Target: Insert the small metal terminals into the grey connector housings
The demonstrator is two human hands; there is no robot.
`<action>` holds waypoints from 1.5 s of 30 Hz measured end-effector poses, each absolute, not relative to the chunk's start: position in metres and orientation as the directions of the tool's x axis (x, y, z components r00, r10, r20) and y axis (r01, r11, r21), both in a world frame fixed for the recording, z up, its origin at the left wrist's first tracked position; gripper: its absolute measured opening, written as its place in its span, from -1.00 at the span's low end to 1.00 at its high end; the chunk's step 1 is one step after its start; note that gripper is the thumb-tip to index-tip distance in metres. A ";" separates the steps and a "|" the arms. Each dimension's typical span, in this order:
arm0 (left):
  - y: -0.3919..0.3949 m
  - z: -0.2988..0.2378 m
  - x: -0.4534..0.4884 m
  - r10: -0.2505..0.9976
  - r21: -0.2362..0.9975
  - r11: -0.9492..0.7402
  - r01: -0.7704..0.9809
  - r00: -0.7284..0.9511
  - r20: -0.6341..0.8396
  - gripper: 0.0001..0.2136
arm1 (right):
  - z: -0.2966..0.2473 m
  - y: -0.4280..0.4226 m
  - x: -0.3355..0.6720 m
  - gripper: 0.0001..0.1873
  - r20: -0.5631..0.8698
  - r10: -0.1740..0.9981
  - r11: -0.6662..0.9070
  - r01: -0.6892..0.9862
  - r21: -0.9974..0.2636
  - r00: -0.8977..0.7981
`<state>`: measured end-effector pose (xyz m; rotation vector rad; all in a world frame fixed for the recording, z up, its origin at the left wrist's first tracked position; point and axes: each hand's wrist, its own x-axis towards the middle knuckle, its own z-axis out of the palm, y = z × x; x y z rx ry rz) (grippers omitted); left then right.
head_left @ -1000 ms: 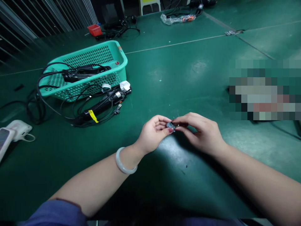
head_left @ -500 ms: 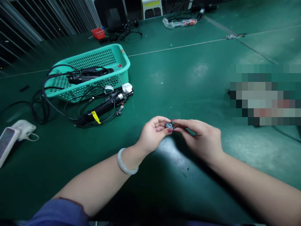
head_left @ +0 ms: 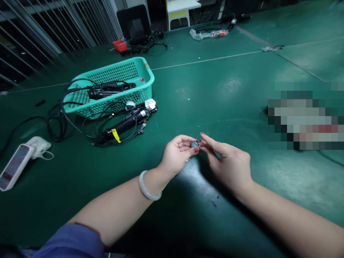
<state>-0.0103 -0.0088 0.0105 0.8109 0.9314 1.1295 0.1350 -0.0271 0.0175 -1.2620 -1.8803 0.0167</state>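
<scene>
Between thumb and fingers my left hand [head_left: 177, 154] pinches a small grey metallic-looking part [head_left: 195, 144], too small to name. My right hand [head_left: 228, 157] meets it from the right, thumb and a finger at the part's right end while the index finger is raised off it. Whether the right fingertips grip something tiny of their own cannot be made out. Both hands are held over the green table [head_left: 172, 200], and a pale bangle [head_left: 146, 186] circles my left wrist. A small bright bit [head_left: 187, 160] shows just below the left thumb.
Left of centre stands a teal basket [head_left: 149, 84] with black corded devices [head_left: 107, 89]. In front lies a black handheld device [head_left: 126, 123] with cables. A white-cased phone [head_left: 16, 166] lies far left. Farther back are a red box [head_left: 120, 45] and a plastic-wrapped item [head_left: 204, 34].
My right index finger has lifted off the part, and the right thumb has come in closer. The left hand keeps its pinch. The whole view has shifted slightly.
</scene>
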 end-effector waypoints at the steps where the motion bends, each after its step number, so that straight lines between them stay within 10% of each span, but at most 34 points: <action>1: -0.009 0.011 -0.010 0.967 0.890 0.249 -0.383 0.157 -0.203 -0.71 | 0.017 -0.027 0.135 -0.67 0.633 0.762 0.493 0.756 -0.431 -0.137; 13: -0.004 0.016 -0.014 0.929 0.755 0.362 -0.546 0.141 -0.342 -0.89 | 0.017 -0.015 0.157 -0.67 0.469 0.877 0.407 0.682 -0.608 -0.106; 21: -0.004 0.015 -0.014 0.946 0.757 0.302 -0.579 0.084 -0.313 -0.91 | 0.005 0.002 0.168 -0.86 0.183 0.905 0.424 0.789 -0.444 -0.384; 45: -0.005 0.013 -0.011 0.958 0.854 0.283 -0.437 0.078 -0.277 -0.81 | 0.006 0.000 0.159 -0.86 0.182 0.906 0.418 0.746 -0.519 -0.382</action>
